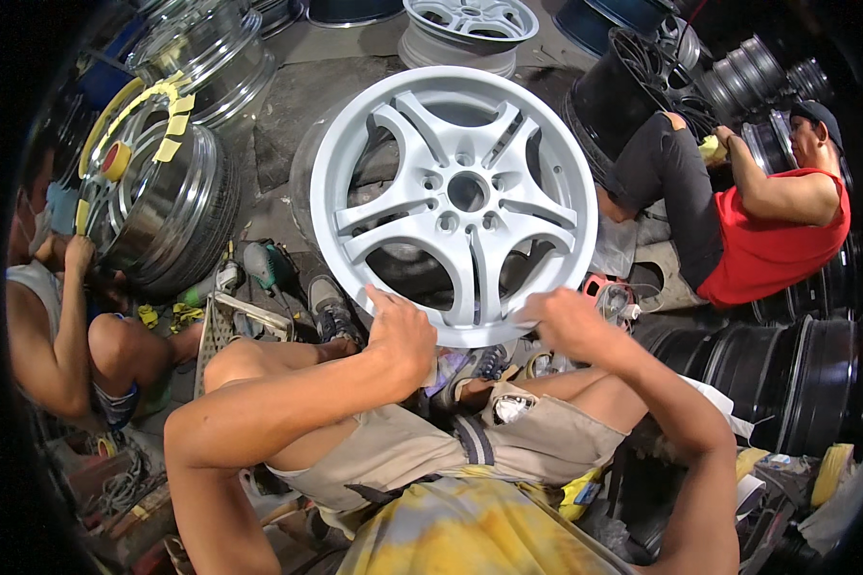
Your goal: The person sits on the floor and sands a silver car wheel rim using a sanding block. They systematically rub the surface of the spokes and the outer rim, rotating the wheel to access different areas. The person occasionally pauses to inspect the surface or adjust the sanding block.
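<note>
A pale grey-white alloy wheel rim [470,192], with paired spokes and a round centre hole, lies tilted in front of my knees. My left hand [400,331] grips its near-left edge, thumb side resting on the lip and the other fingers curled below, partly hidden. At the near-right edge, my right hand [575,328] is curled with its fingertips against the lip. Those fingertips are blurred by motion, and whatever they may pinch is too small or hidden to make out.
Left, a person [43,297] handles a polished wheel [153,211] with yellow masking tape. Right, a person in a red top [777,230] sits among dark rims. A green power tool [262,266] lies near my left shoe [332,311]. Another white rim [470,24] stands beyond; black barrels [777,374] line the right.
</note>
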Demonstrator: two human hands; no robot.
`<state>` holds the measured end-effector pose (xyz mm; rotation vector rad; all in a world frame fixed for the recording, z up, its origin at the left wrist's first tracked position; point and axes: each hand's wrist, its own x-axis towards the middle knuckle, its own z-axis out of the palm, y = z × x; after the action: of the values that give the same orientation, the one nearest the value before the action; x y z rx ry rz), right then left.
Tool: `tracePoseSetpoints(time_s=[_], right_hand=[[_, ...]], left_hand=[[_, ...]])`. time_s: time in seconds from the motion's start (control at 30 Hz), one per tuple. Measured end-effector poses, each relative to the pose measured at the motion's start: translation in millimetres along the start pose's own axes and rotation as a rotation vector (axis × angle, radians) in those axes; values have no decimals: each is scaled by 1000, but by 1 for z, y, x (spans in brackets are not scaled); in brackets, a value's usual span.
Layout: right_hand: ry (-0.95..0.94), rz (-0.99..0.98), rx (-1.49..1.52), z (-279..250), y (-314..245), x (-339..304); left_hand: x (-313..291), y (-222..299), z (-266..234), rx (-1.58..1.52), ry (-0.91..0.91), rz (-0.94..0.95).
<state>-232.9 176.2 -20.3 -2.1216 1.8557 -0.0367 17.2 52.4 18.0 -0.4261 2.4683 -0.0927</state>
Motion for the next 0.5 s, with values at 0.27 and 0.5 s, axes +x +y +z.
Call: tracePoseSetpoints(time_s=[0.27, 0.5], right_hand=[[271, 70, -103, 37, -1, -44], [486, 176, -136, 30, 50, -50]], left_hand=[[9, 4, -6, -132, 66, 224], [35, -46, -19, -338, 426, -6]])
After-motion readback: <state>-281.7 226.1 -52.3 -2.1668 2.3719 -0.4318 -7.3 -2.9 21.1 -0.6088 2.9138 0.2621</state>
